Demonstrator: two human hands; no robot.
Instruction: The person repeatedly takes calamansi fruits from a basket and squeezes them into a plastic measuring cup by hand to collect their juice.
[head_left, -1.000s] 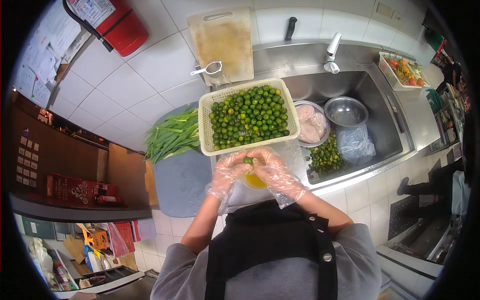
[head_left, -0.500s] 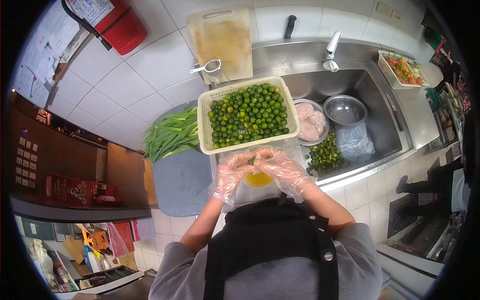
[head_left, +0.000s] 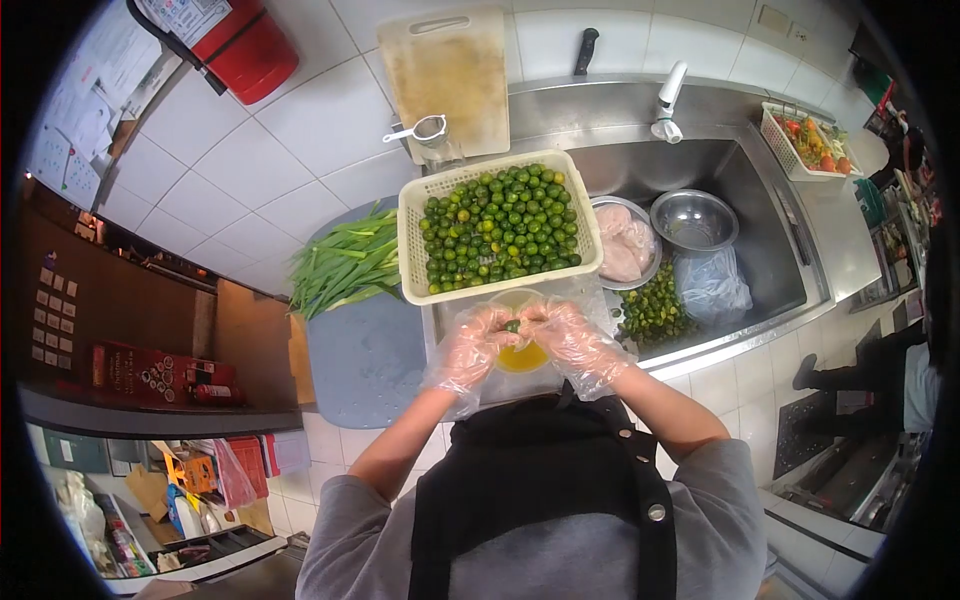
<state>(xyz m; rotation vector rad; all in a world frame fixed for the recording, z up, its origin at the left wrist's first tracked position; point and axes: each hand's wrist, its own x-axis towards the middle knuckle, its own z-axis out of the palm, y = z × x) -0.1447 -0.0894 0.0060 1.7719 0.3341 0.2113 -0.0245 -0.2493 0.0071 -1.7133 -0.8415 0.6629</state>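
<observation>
**Fruit (head_left: 512, 326) Between Gloved Fingertips**

The fruit is showing as a small, dark green piece with a slight shine; its cut state is hidden by the fingers. It is sitting between the two hands, above yellow liquid (head_left: 522, 358) in a clear container (head_left: 515, 297). The left hand (head_left: 472, 348) is pinching the fruit from its side, with fingers curled and nearly closed. The right hand (head_left: 575, 348) is closing its thumb and fingers on the opposite side, leaving hardly any gap. Both hands are wearing loose clear plastic gloves.

Compared with one second ago, the fruit is presenting a smaller, darker area; the rounder, brighter green end is no longer showing. Compared with half a second ago, it is lying slightly further right and lower in the view. More of the yellow liquid is showing than one second ago.

Directly beyond the hands, a cream basket (head_left: 412, 250) is holding a heap of whole green fruits (head_left: 500, 225), several tinged yellow. To the left, long green leaves (head_left: 345, 262) are lying on a grey board (head_left: 365, 370). To the right, small green pieces (head_left: 655, 312) are lying in the sink (head_left: 770, 270).
</observation>
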